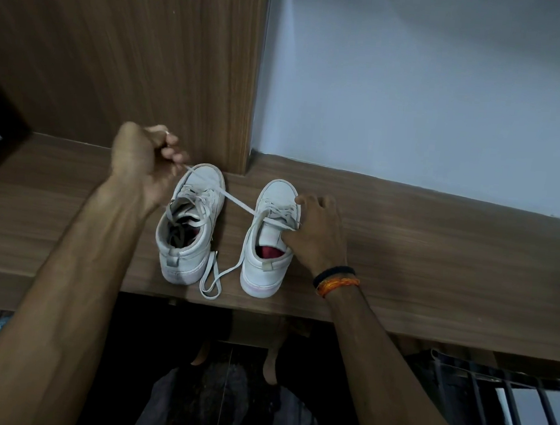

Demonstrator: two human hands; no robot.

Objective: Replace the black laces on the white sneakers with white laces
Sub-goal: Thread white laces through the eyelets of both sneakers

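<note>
Both sneakers sit near the shelf's (437,244) front edge. The left hand (141,164) pinches the white lace (239,203) taut across from the right sneaker (270,238), which the right hand (317,232) grips. Yank too hard and that lace probably comes out uneven, or drags the left sneaker (189,225), black laces (178,231) stuffed inside, off the edge.

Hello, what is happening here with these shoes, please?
A person is lacing a pair of white sneakers on a wooden shelf. The left hand pinches one end of a white lace and pulls it taut across from the right sneaker, which the right hand holds steady. The lace's other end lies loose, looped between the shoes. The left sneaker has light laces threaded, and a dark lace sits inside it.
</note>
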